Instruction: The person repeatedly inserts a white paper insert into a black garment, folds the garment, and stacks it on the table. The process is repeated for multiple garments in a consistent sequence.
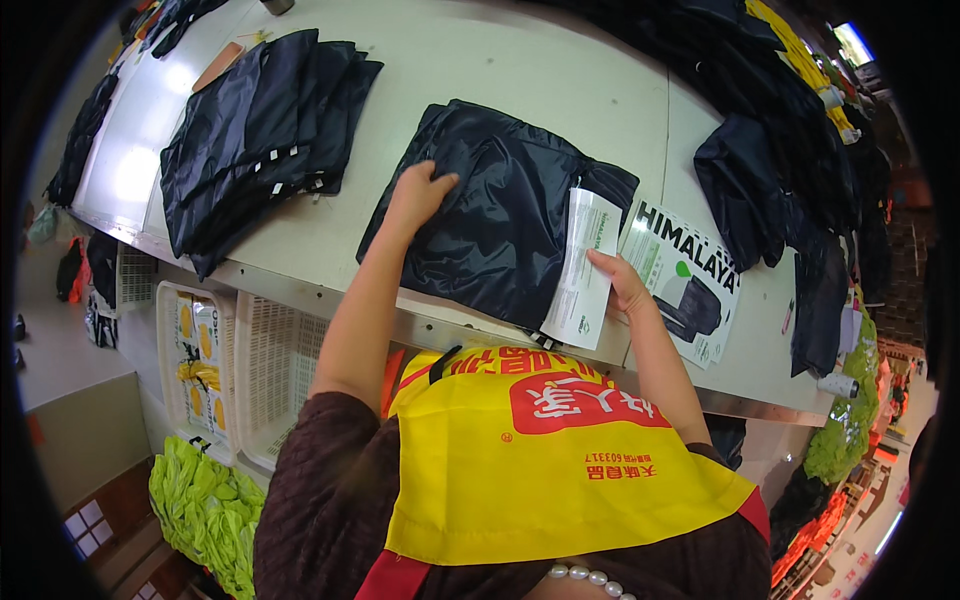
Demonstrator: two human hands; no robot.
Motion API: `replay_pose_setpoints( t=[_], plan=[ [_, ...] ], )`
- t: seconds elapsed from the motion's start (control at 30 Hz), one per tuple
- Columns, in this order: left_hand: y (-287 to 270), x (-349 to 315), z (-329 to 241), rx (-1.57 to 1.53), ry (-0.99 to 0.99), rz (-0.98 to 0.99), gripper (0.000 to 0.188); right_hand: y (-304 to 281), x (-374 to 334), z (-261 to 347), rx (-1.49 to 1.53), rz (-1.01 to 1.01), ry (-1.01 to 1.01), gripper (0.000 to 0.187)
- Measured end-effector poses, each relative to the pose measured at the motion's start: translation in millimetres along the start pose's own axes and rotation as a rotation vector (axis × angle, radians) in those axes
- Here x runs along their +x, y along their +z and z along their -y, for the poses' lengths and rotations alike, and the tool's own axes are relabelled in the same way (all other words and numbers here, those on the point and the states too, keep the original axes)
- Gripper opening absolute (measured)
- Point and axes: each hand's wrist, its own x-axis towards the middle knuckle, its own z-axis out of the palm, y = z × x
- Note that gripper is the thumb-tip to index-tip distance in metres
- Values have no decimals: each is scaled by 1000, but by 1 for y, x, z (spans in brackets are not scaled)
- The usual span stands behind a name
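A folded black garment (490, 215) of shiny fabric lies on the table in front of me. My left hand (415, 198) is over its upper left part, fingers loosely bent and thumb apart, with no fabric visibly gripped. A white printed paper insert (583, 260), long and narrow, lies across the garment's right edge. My right hand (622, 280) has the insert's right edge between thumb and fingers; some fingers are hidden. Just right of that hand, a large white printed sheet (685, 285) with a picture of a dark jacket lies flat on the table.
At the left is a fanned stack of black garments (265, 135) with small white labels. More dark garments (750, 180) are heaped at the right. White plastic baskets (275, 370) stand below the table's front edge (290, 290), near bright green-yellow fabric (205, 510).
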Motion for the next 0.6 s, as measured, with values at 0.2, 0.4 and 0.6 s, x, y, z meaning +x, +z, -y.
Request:
replay_pose_setpoints(
  t=[0.2,0.4,0.6],
  plan=[
    [-9,19,31,302,194,-211,24,-7,7,-6,54,-59,-17,37],
    [8,6,18,415,351,-555,22,-7,14,0,-100,-162,-112,37],
    [85,-79,-76,94,406,-63,38,-7,23,-4,-239,-255,-137,34]
  ],
)
